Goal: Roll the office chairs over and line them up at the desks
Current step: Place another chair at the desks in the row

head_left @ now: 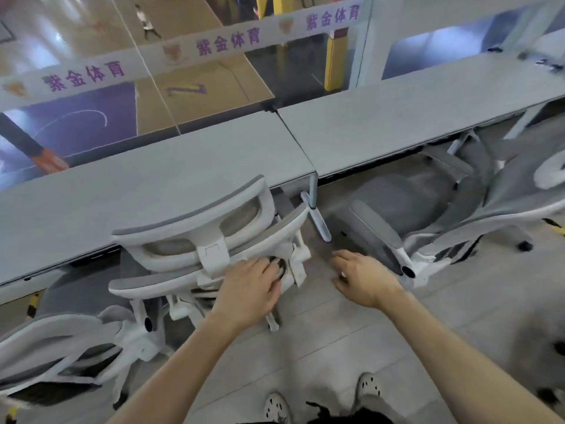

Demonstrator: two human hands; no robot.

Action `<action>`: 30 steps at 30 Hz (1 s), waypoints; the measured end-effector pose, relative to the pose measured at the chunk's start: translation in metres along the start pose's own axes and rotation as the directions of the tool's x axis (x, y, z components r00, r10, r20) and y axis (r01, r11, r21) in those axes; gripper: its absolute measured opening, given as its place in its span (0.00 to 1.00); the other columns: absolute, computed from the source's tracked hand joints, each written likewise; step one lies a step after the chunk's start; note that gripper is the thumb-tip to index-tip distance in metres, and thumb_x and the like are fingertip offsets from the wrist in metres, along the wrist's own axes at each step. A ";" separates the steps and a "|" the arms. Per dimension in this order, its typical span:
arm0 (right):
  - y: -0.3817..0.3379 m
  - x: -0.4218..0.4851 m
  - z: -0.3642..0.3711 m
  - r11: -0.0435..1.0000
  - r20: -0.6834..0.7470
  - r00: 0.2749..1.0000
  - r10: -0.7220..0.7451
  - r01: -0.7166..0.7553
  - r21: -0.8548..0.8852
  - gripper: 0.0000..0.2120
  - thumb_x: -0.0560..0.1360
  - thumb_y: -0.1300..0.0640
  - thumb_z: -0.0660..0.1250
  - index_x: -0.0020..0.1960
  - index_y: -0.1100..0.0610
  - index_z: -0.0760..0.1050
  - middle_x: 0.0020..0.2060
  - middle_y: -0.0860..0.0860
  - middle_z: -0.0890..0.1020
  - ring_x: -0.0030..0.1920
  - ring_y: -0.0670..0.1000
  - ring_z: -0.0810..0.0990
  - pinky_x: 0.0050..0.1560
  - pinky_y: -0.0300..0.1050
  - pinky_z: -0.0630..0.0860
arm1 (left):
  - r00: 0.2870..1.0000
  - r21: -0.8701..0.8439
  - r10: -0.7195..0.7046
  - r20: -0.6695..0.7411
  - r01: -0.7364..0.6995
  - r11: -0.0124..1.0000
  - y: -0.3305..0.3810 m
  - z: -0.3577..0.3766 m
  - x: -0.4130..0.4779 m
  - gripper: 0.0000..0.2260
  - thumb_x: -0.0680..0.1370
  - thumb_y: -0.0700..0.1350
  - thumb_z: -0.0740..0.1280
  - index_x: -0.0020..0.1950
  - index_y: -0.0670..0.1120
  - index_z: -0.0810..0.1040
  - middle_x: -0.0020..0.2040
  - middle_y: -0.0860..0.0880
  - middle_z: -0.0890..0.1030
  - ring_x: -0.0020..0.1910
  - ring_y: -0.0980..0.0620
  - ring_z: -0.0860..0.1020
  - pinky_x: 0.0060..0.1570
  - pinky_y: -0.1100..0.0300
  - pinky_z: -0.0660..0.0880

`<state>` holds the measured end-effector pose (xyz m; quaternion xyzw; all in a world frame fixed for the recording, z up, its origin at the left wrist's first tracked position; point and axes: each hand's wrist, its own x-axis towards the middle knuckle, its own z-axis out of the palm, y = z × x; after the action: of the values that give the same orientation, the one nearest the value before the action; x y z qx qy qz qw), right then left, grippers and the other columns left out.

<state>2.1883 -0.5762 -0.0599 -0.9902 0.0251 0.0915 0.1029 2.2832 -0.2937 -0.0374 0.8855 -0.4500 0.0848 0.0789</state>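
Observation:
A white-framed grey mesh office chair (195, 221) stands tucked against the left grey desk (153, 182), its back and headrest facing me. My left hand (250, 289) rests flat on the back frame just under the headrest, fingers laid over it. My right hand (363, 276) hovers beside the chair over the floor, fingers relaxed, holding nothing. A second matching chair (428, 206) sits angled at the right desk (412, 117). A third chair (61, 347) stands at lower left, partly out from the desk.
A white desk leg (315, 209) stands between the two desks. A glass wall with a lettered band (214, 44) runs behind the desks. Grey tiled floor (321, 347) lies under me, and my shoes (321, 399) show at the bottom.

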 end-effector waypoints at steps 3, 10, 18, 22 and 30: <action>0.064 -0.040 -0.007 0.993 0.045 0.992 0.121 -0.120 -0.020 0.16 0.83 0.44 0.63 0.65 0.51 0.79 0.66 0.49 0.80 0.63 0.57 0.82 0.60 0.51 0.78 | 0.959 0.035 -0.012 0.283 0.002 0.999 0.040 0.021 0.049 0.11 0.83 0.57 0.67 0.57 0.51 0.81 0.50 0.51 0.83 0.50 0.46 0.83 0.46 0.50 0.79; 0.236 -0.133 -0.032 0.928 0.115 0.922 0.370 -0.372 -0.009 0.21 0.85 0.44 0.63 0.72 0.54 0.76 0.69 0.54 0.80 0.67 0.60 0.81 0.63 0.57 0.80 | 0.900 0.061 0.108 0.423 -0.147 0.987 0.182 0.074 0.184 0.16 0.86 0.60 0.63 0.63 0.49 0.77 0.59 0.47 0.81 0.61 0.41 0.82 0.54 0.46 0.78; 0.374 -0.213 -0.056 0.851 0.088 0.846 0.526 -0.520 -0.077 0.21 0.85 0.43 0.62 0.72 0.53 0.75 0.66 0.52 0.80 0.64 0.58 0.82 0.56 0.54 0.82 | 0.915 -0.053 0.258 0.310 -0.254 0.966 0.324 0.108 0.303 0.17 0.84 0.61 0.65 0.63 0.50 0.80 0.56 0.49 0.82 0.58 0.43 0.83 0.52 0.48 0.79; 0.432 -0.228 -0.063 0.817 0.085 0.813 0.576 -0.572 -0.065 0.20 0.85 0.43 0.63 0.70 0.53 0.76 0.65 0.52 0.80 0.62 0.59 0.83 0.54 0.54 0.82 | 0.950 -0.041 0.250 0.189 -0.247 0.968 0.381 0.121 0.357 0.24 0.82 0.70 0.62 0.60 0.50 0.80 0.51 0.51 0.83 0.51 0.47 0.84 0.44 0.50 0.81; 0.542 -0.192 -0.092 0.839 0.000 0.844 0.536 -0.533 -0.112 0.18 0.84 0.46 0.66 0.69 0.54 0.77 0.63 0.52 0.81 0.60 0.59 0.83 0.51 0.53 0.80 | 0.970 -0.130 0.237 -0.058 -0.242 0.961 0.402 0.156 0.426 0.25 0.77 0.73 0.67 0.47 0.50 0.74 0.39 0.54 0.76 0.35 0.50 0.77 0.29 0.53 0.75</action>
<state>1.9784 -1.1192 -0.0433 -0.9464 0.2937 0.1333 0.0202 2.2166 -0.8950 -0.0691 0.8151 -0.5568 0.0815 0.1378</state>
